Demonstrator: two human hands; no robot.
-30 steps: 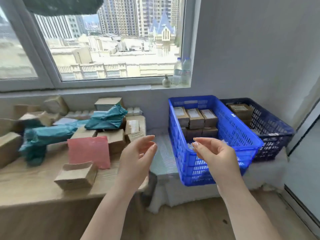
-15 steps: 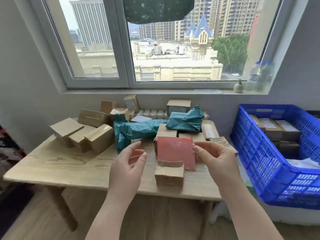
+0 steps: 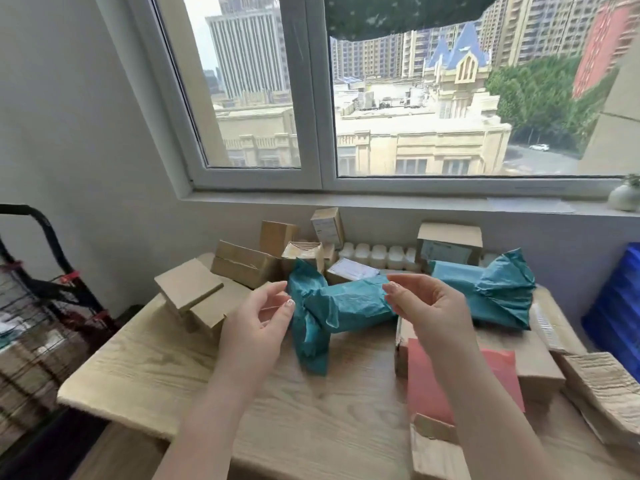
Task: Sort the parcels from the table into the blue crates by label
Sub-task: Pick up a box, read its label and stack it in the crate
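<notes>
A long teal paper-wrapped parcel [image 3: 341, 301] lies across the middle of the wooden table [image 3: 166, 368]. My left hand [image 3: 258, 323] hovers just left of it, fingers relaxed and holding nothing. My right hand [image 3: 429, 310] hovers over its right end, fingers loosely curled and empty. A second teal parcel [image 3: 491, 292] lies to the right. A pink flat parcel [image 3: 433, 386] rests on a brown box under my right forearm. Only a strip of a blue crate [image 3: 620, 306] shows at the right edge.
Several brown cardboard boxes [image 3: 242, 263] are piled at the back and left of the table, with an open-flapped one [image 3: 190, 296] at the left. A corrugated parcel [image 3: 602, 386] lies at the right. A black trolley [image 3: 41, 289] stands left of the table. The windowsill holds a small vase [image 3: 623, 197].
The view has swung left from the blue crates to the table. Both empty hands have moved forward from the pink parcel to the long teal parcel.
</notes>
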